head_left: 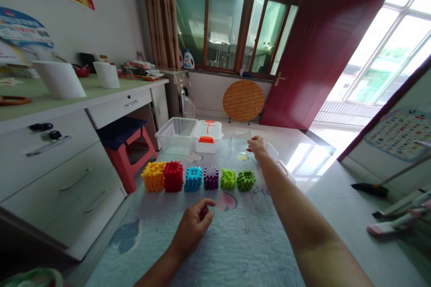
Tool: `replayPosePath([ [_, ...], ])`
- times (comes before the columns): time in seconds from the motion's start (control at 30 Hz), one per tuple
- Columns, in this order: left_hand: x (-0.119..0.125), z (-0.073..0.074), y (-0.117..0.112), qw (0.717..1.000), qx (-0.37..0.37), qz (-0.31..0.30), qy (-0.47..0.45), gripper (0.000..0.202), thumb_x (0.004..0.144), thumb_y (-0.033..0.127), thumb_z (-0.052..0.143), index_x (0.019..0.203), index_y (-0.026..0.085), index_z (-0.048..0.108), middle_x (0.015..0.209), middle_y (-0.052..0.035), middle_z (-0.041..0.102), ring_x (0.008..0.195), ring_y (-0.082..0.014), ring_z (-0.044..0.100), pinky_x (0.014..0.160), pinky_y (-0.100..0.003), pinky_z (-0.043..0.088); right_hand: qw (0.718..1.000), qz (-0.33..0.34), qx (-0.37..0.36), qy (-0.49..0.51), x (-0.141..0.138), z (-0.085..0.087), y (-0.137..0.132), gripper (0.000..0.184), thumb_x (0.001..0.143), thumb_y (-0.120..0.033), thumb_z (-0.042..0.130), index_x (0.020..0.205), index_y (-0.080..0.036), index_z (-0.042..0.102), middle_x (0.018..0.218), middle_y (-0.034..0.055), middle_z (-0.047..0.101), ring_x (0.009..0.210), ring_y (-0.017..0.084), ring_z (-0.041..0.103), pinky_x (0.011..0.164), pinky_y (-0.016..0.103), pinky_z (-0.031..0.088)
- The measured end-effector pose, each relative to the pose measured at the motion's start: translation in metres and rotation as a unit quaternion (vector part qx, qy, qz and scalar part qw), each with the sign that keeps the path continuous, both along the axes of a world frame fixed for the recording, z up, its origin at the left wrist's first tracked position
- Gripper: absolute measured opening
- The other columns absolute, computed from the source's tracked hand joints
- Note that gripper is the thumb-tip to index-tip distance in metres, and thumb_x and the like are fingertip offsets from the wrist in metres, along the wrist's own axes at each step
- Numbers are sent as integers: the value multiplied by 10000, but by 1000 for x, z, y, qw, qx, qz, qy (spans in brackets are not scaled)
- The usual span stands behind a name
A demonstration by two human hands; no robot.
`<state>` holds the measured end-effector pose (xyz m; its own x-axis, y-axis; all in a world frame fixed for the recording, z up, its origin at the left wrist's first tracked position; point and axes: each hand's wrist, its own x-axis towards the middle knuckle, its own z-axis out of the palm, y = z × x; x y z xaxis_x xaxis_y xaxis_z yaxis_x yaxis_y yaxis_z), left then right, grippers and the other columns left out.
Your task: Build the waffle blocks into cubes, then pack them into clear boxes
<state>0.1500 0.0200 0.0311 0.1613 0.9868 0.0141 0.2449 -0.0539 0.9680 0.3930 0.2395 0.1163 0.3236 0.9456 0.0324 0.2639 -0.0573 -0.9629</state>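
Observation:
A row of interlocking-block cubes runs across the cloth: a yellow cube (154,176), a red cube (173,176), a blue cube (193,179), a purple cube (211,178), a lime cube (228,180) and a darker green cube (246,180). My left hand (197,222) hovers on the near side of them, thumb and forefinger apart, holding nothing. Stretched past the row's right end, my right hand (257,146) has its fingers curled in beside a clear plastic container (239,138). What lies in those fingers, if anything, is too small to make out.
Behind the cubes stand a large clear bin (177,132) and a lidded clear box (208,136) with orange latches. More clear plastic (284,168) lies partly behind my right forearm. A red stool (126,152) and white drawers (63,179) flank the cloth (232,242) on the left.

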Motion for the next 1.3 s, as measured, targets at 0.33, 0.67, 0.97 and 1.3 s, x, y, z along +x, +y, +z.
replayPosePath([
  [0.33,0,8,-4,1000,22,-5,-10,353,787,463,587,952,159,653,588,59,405,561,-115,390,555,-229,322,986,67,135,71,57,79,-101,255,640,-300,709,691,-202,480,596,-57,503,535,81,531,547,253,553],
  [0.67,-15,1,8,962,35,90,-257,671,839,693,430,1222,163,583,1351,-120,531,1241,-265,463,988,-356,394,933,335,-1,131,55,28,-209,326,616,-329,759,626,-207,456,634,-44,443,550,78,402,482,209,416],
  [0.97,-9,5,2,915,-69,-38,-396,629,824,655,536,1229,178,590,1292,-111,602,1275,-274,472,1089,-393,299,911,398,-92,59,17,-31,-213,239,649,-286,659,768,-217,463,666,-60,432,566,94,427,555,261,465],
  [1.3,-4,4,1,884,-132,-62,-445,466,889,517,533,1192,168,591,979,-92,738,999,-236,660,954,-358,418,789,421,58,-444,-37,-4,-261,1261,502,-676,775,1521,-243,170,1573,169,169,1438,414,92,1134,592,118],
])
